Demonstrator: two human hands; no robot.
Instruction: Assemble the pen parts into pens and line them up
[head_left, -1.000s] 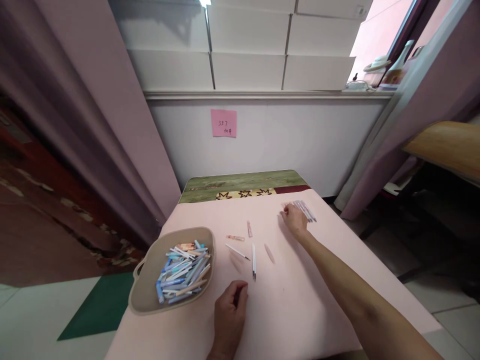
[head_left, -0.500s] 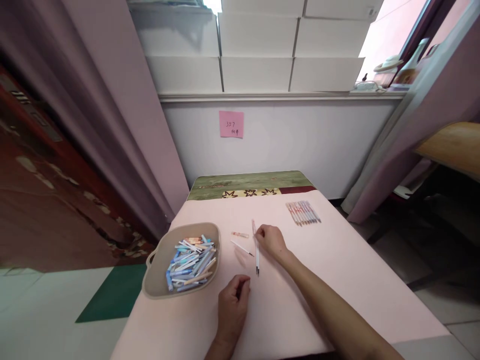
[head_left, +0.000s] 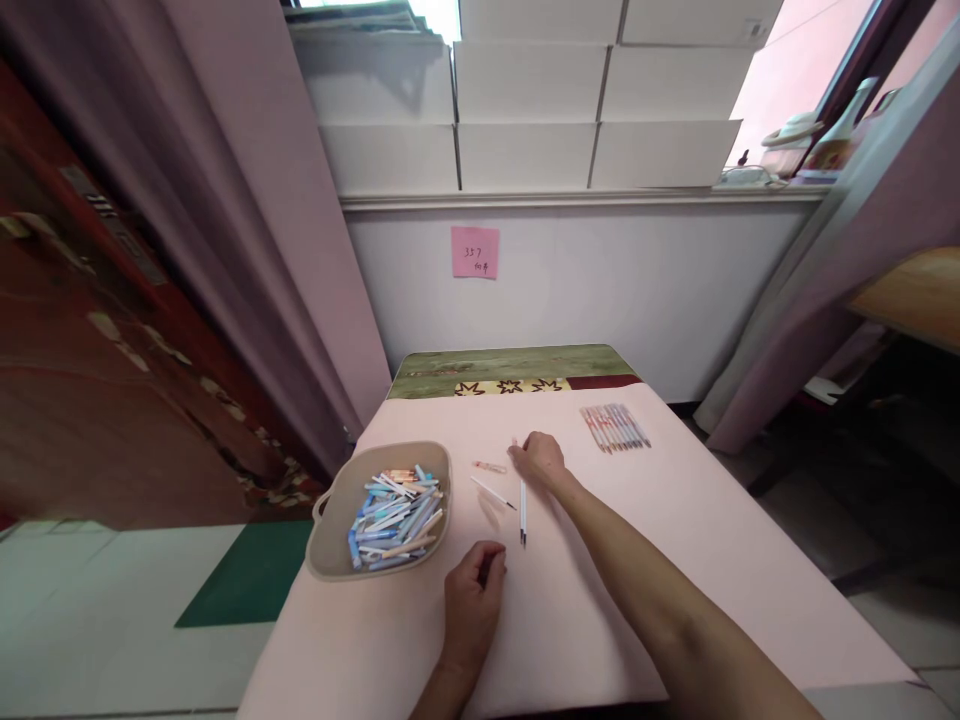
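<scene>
My right hand (head_left: 541,458) is closed in a pinch at the middle of the table. A pale pinkish pen barrel (head_left: 514,442) pokes out past its fingertips, mostly hidden by them. Just below that hand lie white pen refills (head_left: 523,512) side by side, dark tips toward me. Another white refill (head_left: 491,491) lies slanted to their left, and a clear pen barrel with orange print (head_left: 489,467) rests above it. Nearer to me, my left hand (head_left: 472,605) rests on the table with fingers curled against the thumb; whether anything small is inside is hidden.
A beige basket (head_left: 321,555) full of pen parts stands on the left. Several pens (head_left: 615,428) lie in a neat row at the right. The pink-covered table (head_left: 600,640) meets a white wall with a pink note (head_left: 475,252). White boxes (head_left: 525,155) are stacked above.
My right hand has moved slightly up the table with the barrel, away from the refills' upper ends. My left hand keeps its curled pose. The whole view has shifted a little.
</scene>
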